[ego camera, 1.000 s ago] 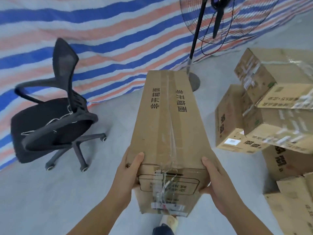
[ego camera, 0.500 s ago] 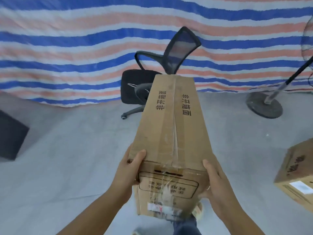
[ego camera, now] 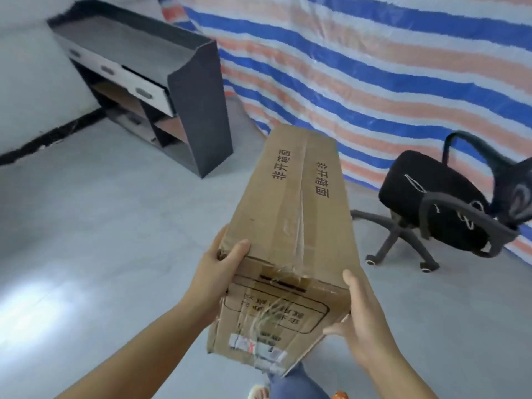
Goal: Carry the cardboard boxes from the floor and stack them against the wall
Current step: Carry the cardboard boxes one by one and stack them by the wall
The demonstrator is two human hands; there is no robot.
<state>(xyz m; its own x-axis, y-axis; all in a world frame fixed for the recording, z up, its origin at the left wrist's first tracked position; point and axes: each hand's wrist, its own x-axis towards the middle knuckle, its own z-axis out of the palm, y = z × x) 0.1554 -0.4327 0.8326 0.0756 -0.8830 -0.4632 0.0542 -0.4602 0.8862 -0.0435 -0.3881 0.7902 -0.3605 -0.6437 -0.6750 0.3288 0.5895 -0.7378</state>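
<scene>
I hold a long brown cardboard box (ego camera: 296, 214) in front of me, off the floor, its far end pointing away. Clear tape runs down its top seam and black printed characters sit on both flaps. My left hand (ego camera: 220, 272) grips the near left corner, thumb on top. On the near right side my right hand (ego camera: 361, 318) clasps the box, fingers under the edge. A torn shipping label shows on the near end face.
A dark desk with pale drawers (ego camera: 161, 90) stands at the back left against a white wall (ego camera: 31, 82). A black office chair (ego camera: 437, 208) is at the right. A striped blue, orange and white tarp (ego camera: 374, 67) hangs behind. The grey floor (ego camera: 95, 226) stretches out to the left.
My view has swung left: the pile of boxes and the fan have left the frame, the chair has slid to the right, and the desk and white wall have appeared. Both hands keep the same hold.
</scene>
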